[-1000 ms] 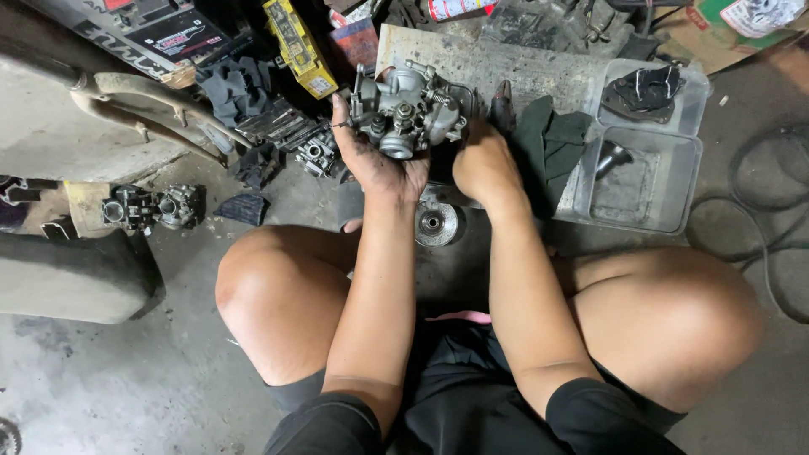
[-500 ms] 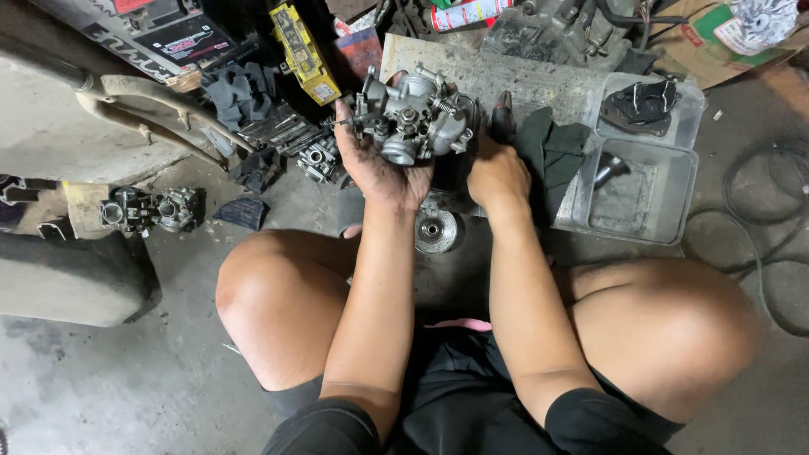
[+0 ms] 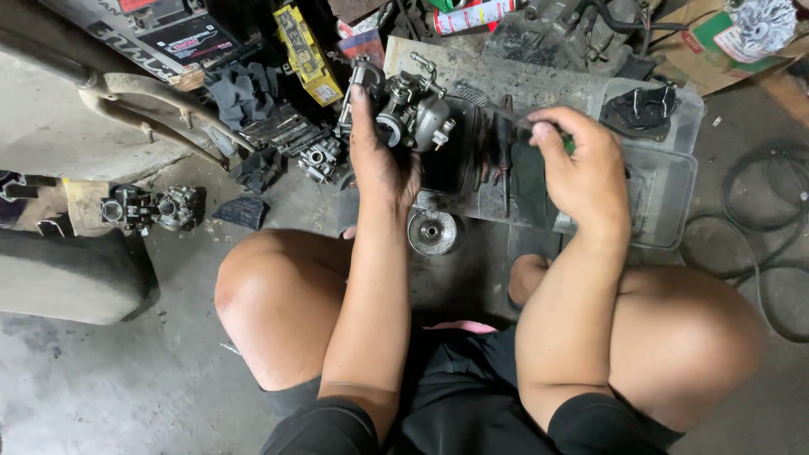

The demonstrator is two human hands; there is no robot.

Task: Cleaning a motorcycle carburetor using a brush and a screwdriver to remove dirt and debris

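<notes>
Carburetor (image 3: pixel 410 120) | left hand (image 3: pixel 379 164) grip closed round it | right hand (image 3: pixel 581 173) pinching tool (image 3: pixel 514 118)

Location: a motor repair workshop, working at floor level. Indicators: stained concrete floor (image 3: pixel 109 396); a second carburettor (image 3: pixel 152 207) lying well left of the left hand (image 3: pixel 379 160); a greasy engine block (image 3: pixel 565 34) beyond the right hand (image 3: pixel 581 173); hoses (image 3: pixel 758 211) to its right.

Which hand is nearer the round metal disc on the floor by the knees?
Left. The left hand, gripping the carburetor, is just above the round metal disc; the right hand is farther right, over the clear tray.
</notes>
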